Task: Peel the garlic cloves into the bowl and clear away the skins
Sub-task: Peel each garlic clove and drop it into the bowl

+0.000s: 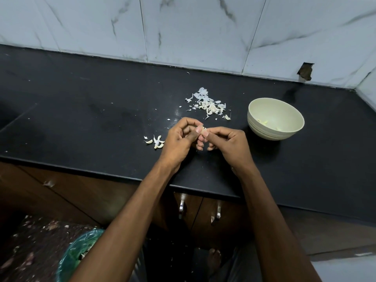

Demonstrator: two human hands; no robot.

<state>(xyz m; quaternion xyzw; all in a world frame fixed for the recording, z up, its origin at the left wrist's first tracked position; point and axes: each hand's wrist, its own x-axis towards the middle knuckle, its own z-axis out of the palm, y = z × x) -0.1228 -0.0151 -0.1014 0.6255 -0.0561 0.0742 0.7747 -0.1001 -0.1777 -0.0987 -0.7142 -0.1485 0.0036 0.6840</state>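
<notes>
Over the black desk (81,102), left hand (179,139) and right hand (227,143) both pinch one clove (203,130) at the thumb tips, each grip closed on it, so peeling looks mid-step; next move likely needs the skin stripped, then the clove dropped in the bowl (264,131) just right. Skins (209,105) piled behind the hands, unpeeled cloves (157,141) left of them, bin (81,253) on the floor below for cleanup; marble tile wall (193,27) behind.

Black counter (81,110), marble wall (193,27), bin (81,247)
</notes>
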